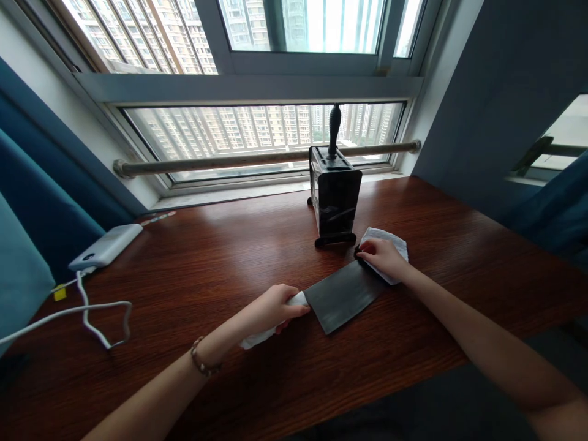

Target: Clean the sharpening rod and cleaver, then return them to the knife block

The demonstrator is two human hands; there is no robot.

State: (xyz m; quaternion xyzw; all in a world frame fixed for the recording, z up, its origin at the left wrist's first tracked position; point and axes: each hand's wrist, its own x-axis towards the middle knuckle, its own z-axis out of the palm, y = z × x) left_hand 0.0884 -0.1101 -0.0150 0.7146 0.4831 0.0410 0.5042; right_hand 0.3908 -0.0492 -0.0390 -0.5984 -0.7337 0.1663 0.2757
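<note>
A dark cleaver blade [344, 295] lies flat on the brown wooden table [220, 257]. My left hand [271, 309] is closed on a white tissue [264, 334] and presses it against the blade's left end. My right hand [383, 256] is closed over the cleaver's black handle, which is mostly hidden under the fingers. Beneath that hand lies a second white tissue [390, 240]. A beaded bracelet [202, 361] sits on my left wrist.
A black knife block [334, 196] with one dark handle [334, 125] sticking up stands just behind the cleaver. A white power bank [108, 245] with a looping white cable [98, 318] lies at the left. A rail [229, 160] runs along the window behind.
</note>
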